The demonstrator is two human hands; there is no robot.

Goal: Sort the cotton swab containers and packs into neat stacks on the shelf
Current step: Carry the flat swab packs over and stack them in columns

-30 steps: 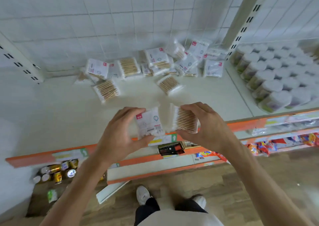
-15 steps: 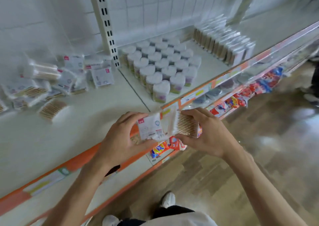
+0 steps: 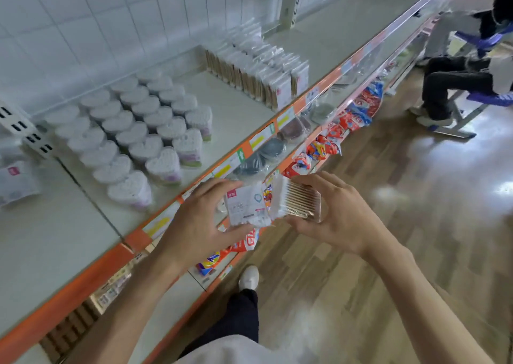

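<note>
Standing off the orange edge of the shelf [image 3: 327,41], the person holds two swab packs out over the floor, just beyond that edge. The left hand [image 3: 194,224] grasps a label-side pack [image 3: 245,206] between thumb and curled fingers; the right hand [image 3: 337,215] pinches a stick-side pack [image 3: 298,202] the same way, and the two packs touch at their inner edges. On the shelf, heart tubs [image 3: 133,130] stand in tight rows near the front lip, with upright packs [image 3: 258,66] lined up farther along it. One loose pack [image 3: 16,180] lies on the shelf beyond the tubs. Past the shelf's far end another person [image 3: 466,75] sits on a stool.
</note>
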